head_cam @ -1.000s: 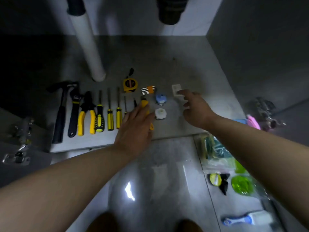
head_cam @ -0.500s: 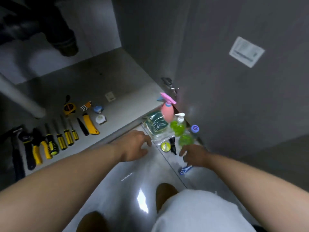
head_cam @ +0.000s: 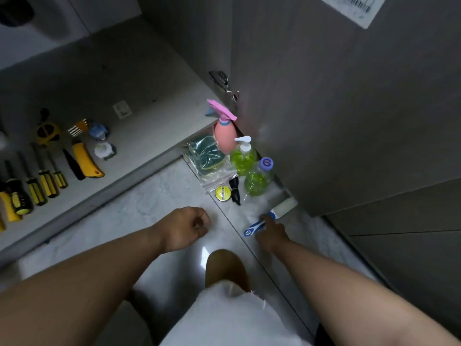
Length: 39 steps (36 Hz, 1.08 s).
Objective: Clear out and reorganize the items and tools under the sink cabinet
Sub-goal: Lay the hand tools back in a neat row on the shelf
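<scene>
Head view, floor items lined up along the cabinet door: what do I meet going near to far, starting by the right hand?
blue-handled brush → purple-capped green bottle → green pump bottle → pink spray bottle

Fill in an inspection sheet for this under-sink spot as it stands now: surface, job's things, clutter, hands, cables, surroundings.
Surface: grey cabinet floor holding tools; pale tiled floor in front of it.
Job's things: screwdrivers, yellow knife and tape measure laid out inside the cabinet; pink spray bottle, two green bottles, bagged sponges, yellow tin and brush on the tiles.
Clutter: nothing seen.
Hands: left hand curled, holding nothing; right hand touches the brush, grip unclear.
Cables: nothing seen.
Surroundings: open cabinet door with a hinge and a label.
</scene>
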Available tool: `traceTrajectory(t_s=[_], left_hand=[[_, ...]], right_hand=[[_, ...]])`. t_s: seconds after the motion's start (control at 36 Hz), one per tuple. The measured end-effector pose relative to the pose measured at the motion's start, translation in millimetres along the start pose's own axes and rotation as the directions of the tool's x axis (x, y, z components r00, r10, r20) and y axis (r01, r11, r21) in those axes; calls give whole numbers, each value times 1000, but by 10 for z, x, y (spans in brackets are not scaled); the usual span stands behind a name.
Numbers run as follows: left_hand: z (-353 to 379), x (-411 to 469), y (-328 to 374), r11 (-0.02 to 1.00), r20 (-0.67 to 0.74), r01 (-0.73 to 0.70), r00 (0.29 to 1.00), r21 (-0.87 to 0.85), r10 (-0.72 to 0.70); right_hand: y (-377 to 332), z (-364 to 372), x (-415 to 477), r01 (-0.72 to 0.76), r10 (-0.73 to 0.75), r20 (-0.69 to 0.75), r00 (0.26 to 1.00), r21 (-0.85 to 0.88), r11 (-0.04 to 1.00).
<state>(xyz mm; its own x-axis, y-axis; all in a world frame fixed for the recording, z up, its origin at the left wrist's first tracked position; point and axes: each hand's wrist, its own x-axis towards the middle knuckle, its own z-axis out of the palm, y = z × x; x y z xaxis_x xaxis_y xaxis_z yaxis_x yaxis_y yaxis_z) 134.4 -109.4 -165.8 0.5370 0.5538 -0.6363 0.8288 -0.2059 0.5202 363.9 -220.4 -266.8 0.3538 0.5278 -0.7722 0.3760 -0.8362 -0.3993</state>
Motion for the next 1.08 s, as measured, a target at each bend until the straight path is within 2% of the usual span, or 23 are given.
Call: traceTrajectory(t_s=[0.11,0.25,0.33,0.44,0.56,0.64,0.75,0.92,1.0,1.08], left_hand=[[165,110,-145,992,17,54,998,-118,-52],[270,244,-146,940,41,147,989,-307,-141],[282,286,-86,875,73,201,979,-441,-188],[265,283,-7,749,195,320,948,-581,-254],[267,249,-6,689,232,348,938,-636,-259],[239,219,0,577,193,319,943,-752,-270],[130,182,-99,526,85,285,924,-801,-372],[25,136,-310,531,76,232,951,-815,-300],[19,161,-402,494,34,194,949,-848,-315],[-14,188,-457,460,7,165,945,-872,-327]], right_hand=[[-56,101,181,-2,11,-215,976,42,999],[-140,290,127,9,19,-278,960,98,995],[-187,488,-17,84,-37,-210,977,222,971],[-298,584,-214,216,-199,-86,976,308,926],[-424,578,-376,345,-389,67,919,345,873],[-541,583,-452,414,-467,103,878,323,851],[-672,547,-425,440,-501,122,857,332,834],[-857,637,-295,483,-539,169,825,285,828],[-949,689,-246,468,-545,157,823,356,809],[-982,688,-169,388,-501,151,852,460,799]])
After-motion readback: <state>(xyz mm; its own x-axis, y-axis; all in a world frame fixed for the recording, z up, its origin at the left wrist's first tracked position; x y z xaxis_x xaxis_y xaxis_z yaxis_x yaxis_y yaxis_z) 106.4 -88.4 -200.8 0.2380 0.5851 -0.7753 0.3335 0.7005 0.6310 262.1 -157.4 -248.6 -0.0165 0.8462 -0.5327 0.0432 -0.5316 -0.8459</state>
